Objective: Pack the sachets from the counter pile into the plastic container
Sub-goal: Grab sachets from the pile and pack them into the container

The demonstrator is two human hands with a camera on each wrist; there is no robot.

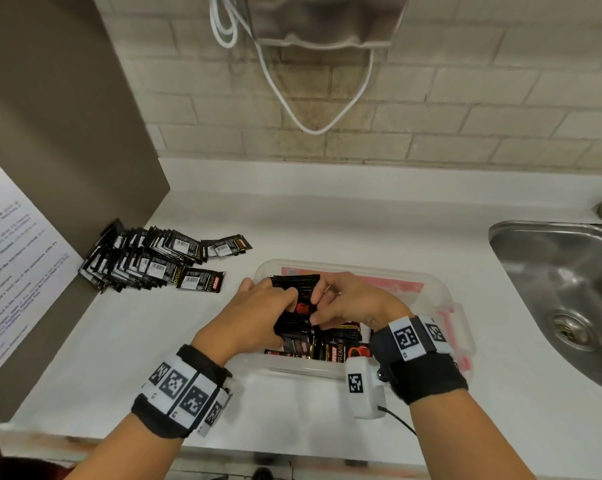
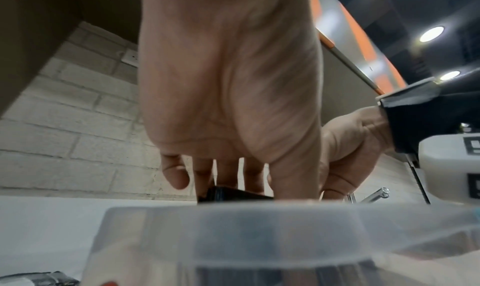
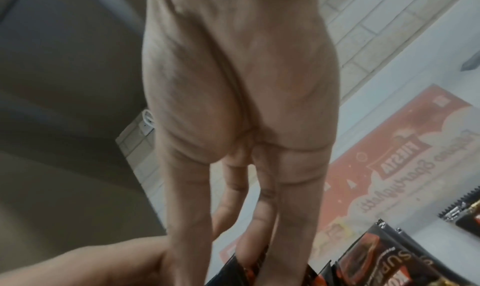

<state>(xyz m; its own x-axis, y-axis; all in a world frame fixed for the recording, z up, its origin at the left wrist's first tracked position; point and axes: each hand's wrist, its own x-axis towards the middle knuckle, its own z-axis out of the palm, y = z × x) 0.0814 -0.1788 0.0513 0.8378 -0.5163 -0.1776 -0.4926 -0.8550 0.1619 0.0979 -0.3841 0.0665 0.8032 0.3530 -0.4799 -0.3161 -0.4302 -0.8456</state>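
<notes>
A clear plastic container (image 1: 445, 289) with pink clips sits on the white counter, with black sachets (image 1: 341, 344) lying in its near part. Both hands hold one stack of black sachets (image 1: 294, 289) over the container's left side. My left hand (image 1: 258, 310) grips the stack from the left; my right hand (image 1: 348, 303) pinches it from the right. A pile of black sachets (image 1: 147, 258) lies on the counter at the back left. In the left wrist view the stack (image 2: 233, 196) shows below my fingers (image 2: 176, 175), behind the container rim (image 2: 259, 212). The right wrist view shows fingers (image 3: 293, 228) on sachets (image 3: 369, 257).
A steel sink (image 1: 562, 292) is sunk in the counter at the right. A brown cabinet side (image 1: 50, 168) with a printed notice (image 1: 12, 265) stands at the left. A brick-tiled wall (image 1: 431, 98) runs behind. The counter's front edge (image 1: 223, 452) is close below my wrists.
</notes>
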